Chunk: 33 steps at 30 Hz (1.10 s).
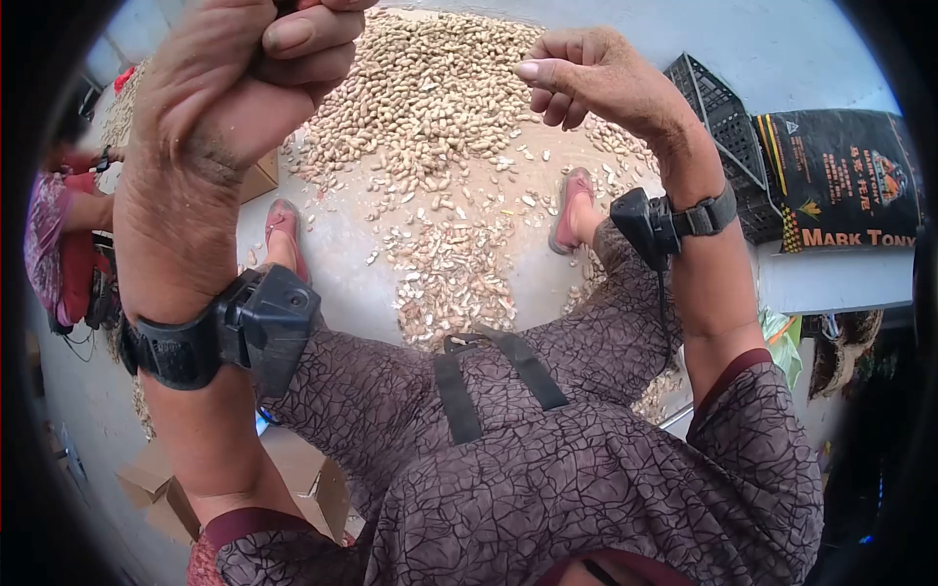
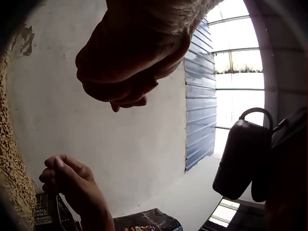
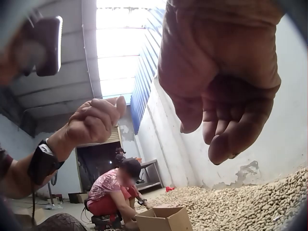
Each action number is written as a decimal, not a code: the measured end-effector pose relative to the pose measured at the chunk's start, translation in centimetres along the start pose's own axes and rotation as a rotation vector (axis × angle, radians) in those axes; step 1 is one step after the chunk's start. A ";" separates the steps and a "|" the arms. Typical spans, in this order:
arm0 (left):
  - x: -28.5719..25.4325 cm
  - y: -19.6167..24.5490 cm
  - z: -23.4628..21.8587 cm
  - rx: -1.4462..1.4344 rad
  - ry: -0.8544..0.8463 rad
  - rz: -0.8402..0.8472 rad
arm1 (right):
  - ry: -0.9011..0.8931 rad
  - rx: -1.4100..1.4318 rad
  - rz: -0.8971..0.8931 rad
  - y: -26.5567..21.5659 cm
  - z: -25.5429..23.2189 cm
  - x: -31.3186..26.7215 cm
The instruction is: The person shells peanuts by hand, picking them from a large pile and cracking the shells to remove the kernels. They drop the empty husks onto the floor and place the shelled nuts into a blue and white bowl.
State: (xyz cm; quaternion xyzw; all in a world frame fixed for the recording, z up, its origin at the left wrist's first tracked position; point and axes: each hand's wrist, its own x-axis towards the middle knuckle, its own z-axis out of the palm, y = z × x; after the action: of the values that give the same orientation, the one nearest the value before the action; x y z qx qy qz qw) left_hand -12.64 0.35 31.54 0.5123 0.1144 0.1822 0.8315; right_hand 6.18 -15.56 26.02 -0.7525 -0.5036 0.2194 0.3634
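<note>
Both hands are raised in front of the body, above the floor. My left hand (image 1: 230, 93), at the top left of the head view, has its fingers curled in; no object shows in it. The right wrist view also has this left hand (image 3: 94, 122) as a loose fist. My right hand (image 1: 611, 83) hangs with loosely bent fingers and the thumb stretched out, nothing held. Below and beyond the hands spreads a large pile of unshelled peanuts (image 1: 420, 88). Broken peanut shells (image 1: 454, 278) lie between the two feet, apart from both hands.
On the right stand a black plastic crate (image 1: 718, 122) and a black printed sack (image 1: 845, 181). An open cardboard box (image 3: 166, 220) sits by the pile, near another person (image 3: 113, 192) crouching there. More cardboard (image 1: 308, 479) lies at the lower left. A pale wall (image 2: 120, 144) rises behind.
</note>
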 end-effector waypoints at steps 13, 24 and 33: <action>4.2 -6.0 -4.8 -0.141 -0.034 -0.221 | -0.041 0.087 0.531 15.6 3.2 6.9; 4.0 -11.0 -10.2 -0.340 0.394 -0.429 | 0.019 -0.019 0.883 31.7 8.3 5.7; 5.3 -11.2 -8.0 -0.275 0.537 -0.502 | -0.063 -0.510 0.649 36.8 13.3 7.1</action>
State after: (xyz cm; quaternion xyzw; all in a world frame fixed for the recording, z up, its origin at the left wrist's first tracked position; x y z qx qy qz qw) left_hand -8.72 4.50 17.95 0.2862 0.4242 0.1141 0.8515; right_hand 21.79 -13.10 -10.49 -0.9311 -0.2893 0.2134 0.0617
